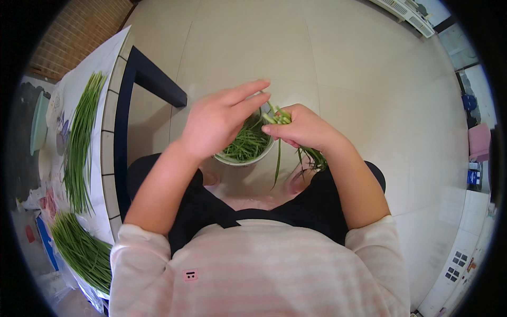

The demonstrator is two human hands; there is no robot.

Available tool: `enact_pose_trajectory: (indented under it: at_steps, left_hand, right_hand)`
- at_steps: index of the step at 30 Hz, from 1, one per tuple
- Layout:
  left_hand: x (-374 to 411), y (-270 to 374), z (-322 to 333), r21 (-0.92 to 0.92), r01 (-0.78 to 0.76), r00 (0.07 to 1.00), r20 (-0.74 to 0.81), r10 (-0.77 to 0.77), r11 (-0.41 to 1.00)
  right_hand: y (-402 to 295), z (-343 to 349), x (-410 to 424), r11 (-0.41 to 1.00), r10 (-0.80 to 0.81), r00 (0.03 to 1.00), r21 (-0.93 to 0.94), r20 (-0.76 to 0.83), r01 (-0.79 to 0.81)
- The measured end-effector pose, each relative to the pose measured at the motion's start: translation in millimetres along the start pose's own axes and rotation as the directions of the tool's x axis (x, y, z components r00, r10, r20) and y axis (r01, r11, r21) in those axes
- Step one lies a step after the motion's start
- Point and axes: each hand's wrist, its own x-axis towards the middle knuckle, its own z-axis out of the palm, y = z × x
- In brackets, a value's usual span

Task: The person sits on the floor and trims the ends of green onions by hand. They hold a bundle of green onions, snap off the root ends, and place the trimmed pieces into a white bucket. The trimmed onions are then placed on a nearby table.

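My right hand [303, 125] grips a bunch of long green stalks, perhaps garlic chives, near their pale cut ends [279, 117]. The leafy ends [315, 158] hang below that wrist, and one loose leaf droops apart from them. My left hand [222, 115] is just left of the stalk ends, its fingers stretched towards them. Whether its fingertips touch a stalk is hard to tell. Beneath both hands, a round pale container [243, 161] on the floor holds a heap of green leaves [249, 140], partly hidden by my left hand.
To the left, a table with a white cover [99, 158] bears two larger bunches of green stalks [83, 146] [81, 249], one behind the other. A dark table leg [158, 83] juts towards the container. My knees flank the container.
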Motion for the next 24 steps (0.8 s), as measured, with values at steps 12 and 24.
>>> enact_pose_trajectory:
  at_steps: [12,24]
  left_hand:
    - [-14.0,-17.9,24.0,0.117,0.230,0.971,0.045,-0.236,0.966]
    - [-54.6,-78.3,53.3,-0.169,0.806,0.592,0.250,-0.766,0.567]
  right_hand:
    - [-1.0,7.3,10.1,0.994,-0.083,0.996,0.078,0.044,0.079]
    - [-3.1,-3.7,9.0,0.942,-0.121,0.983,0.298,-0.135,0.156]
